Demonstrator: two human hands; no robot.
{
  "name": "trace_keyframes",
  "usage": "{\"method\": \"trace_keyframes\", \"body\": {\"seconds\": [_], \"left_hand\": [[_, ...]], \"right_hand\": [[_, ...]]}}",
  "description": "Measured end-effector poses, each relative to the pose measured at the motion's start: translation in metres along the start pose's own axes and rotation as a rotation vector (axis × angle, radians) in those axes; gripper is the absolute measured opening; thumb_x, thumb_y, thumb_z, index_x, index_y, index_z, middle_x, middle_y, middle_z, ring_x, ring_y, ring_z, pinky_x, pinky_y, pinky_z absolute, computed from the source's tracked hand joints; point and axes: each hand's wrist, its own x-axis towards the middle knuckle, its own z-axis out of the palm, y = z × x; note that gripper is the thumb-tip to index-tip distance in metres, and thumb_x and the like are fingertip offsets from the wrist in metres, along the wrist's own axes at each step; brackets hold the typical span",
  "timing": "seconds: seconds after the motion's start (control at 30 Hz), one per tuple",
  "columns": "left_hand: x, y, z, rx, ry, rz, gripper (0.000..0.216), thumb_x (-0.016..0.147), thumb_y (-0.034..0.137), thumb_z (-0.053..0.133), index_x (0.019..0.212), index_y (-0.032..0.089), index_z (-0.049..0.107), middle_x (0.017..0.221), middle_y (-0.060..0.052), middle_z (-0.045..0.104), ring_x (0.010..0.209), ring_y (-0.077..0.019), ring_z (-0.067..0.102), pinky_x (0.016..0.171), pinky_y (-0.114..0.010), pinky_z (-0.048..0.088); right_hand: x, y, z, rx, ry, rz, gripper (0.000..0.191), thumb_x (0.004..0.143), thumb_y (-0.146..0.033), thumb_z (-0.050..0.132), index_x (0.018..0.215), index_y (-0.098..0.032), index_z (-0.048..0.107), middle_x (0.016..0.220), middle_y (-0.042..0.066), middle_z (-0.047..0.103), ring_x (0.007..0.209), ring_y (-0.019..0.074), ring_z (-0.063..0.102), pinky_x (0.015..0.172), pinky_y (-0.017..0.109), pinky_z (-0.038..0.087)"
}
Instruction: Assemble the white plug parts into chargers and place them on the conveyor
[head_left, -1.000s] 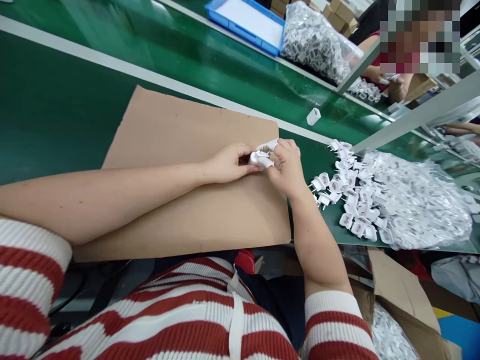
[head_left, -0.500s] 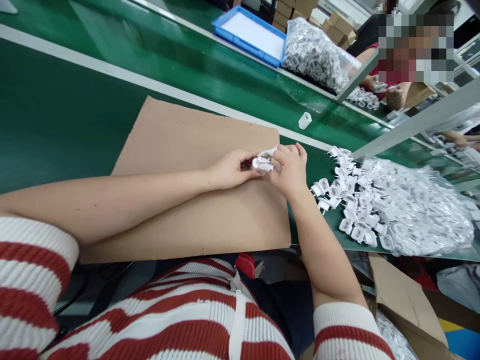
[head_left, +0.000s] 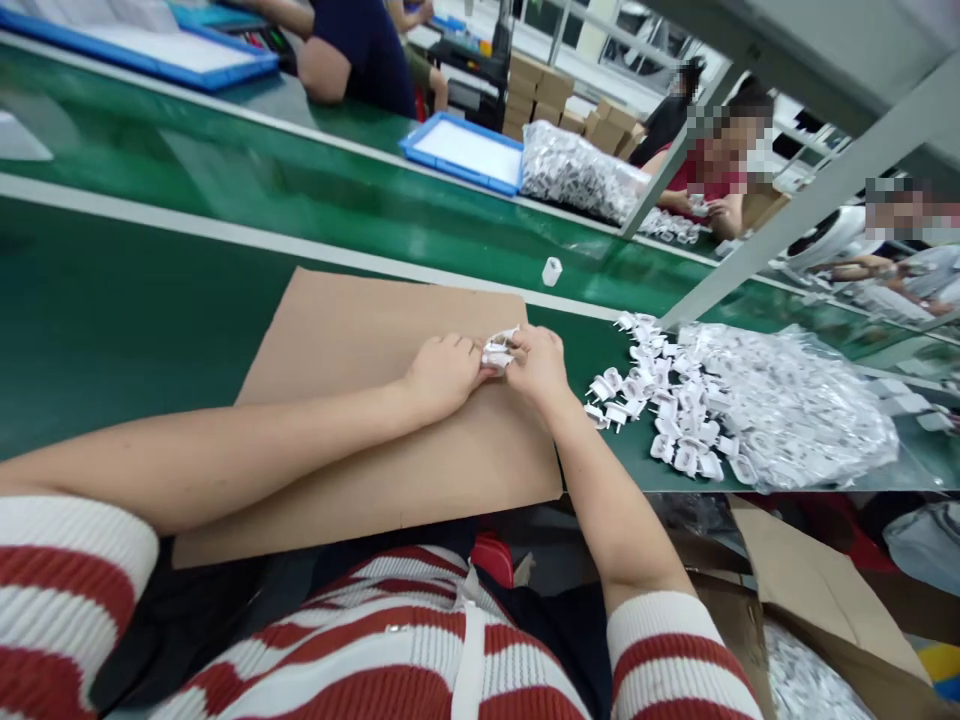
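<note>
I have a small white plastic piece (head_left: 496,352) between my two hands, near the centre of the frame, just above the right-hand part of a cardboard sheet (head_left: 360,330). My left hand (head_left: 442,375) grips it from one side, fingers curled over; my right hand (head_left: 541,365) pinches it from the other with thumb and fingers. My fingers cover too much to tell its exact shape, or whether it is one part or several.

As I judge it, this piece is mid-handling, with neither hand letting go. Many more lie outside my grasp: a loose heap of white plug pieces (head_left: 686,400) at right of centre, beside a bulging clear bag (head_left: 802,410) of similar-looking parts. One lone white part (head_left: 552,271) sits above my hands in the frame, on the green surface (head_left: 150,270) past the pale strip (whether it is finished or waiting, I cannot tell).

The plugs look hard and smooth, with rounded, hollowed bodies and thin prongs. The bag is glossy, crinkled film. The cardboard is flat, matt brown, a little rough at its edges, against the slick sheen of the green. My striped sleeves (head_left: 675,650) are thick ribbed knit.
</note>
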Motion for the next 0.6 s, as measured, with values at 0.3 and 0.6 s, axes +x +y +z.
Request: {"method": "trace_keyframes", "body": {"seconds": [0.3, 0.6], "left_hand": [[0.0, -0.003, 0.02, -0.331, 0.085, -0.057, 0.05, 0.099, 0.047, 0.048, 0.141, 0.02, 0.057, 0.139, -0.02, 0.066, 0.129, -0.0405, 0.06, 0.102, -0.055, 0.049], [0.094, -0.052, 0.016, -0.692, 0.068, -0.177, 0.042, 0.085, 0.048, 0.065, 0.116, 0.02, 0.062, 0.113, -0.011, 0.075, 0.097, -0.0323, 0.072, 0.089, -0.042, 0.056]], "right_hand": [[-0.011, 0.003, 0.016, 0.205, 0.095, 0.092, 0.035, 0.079, -0.01, 0.064, 0.105, -0.026, 0.081, 0.096, 0.004, 0.07, 0.099, 0.0244, 0.062, 0.094, 0.035, 0.048], [-0.009, 0.048, -0.027, -0.021, 0.381, 0.395, 0.051, 0.094, -0.037, 0.068, 0.142, -0.021, 0.062, 0.143, 0.02, 0.061, 0.136, 0.041, 0.049, 0.116, 0.058, 0.031]]}}
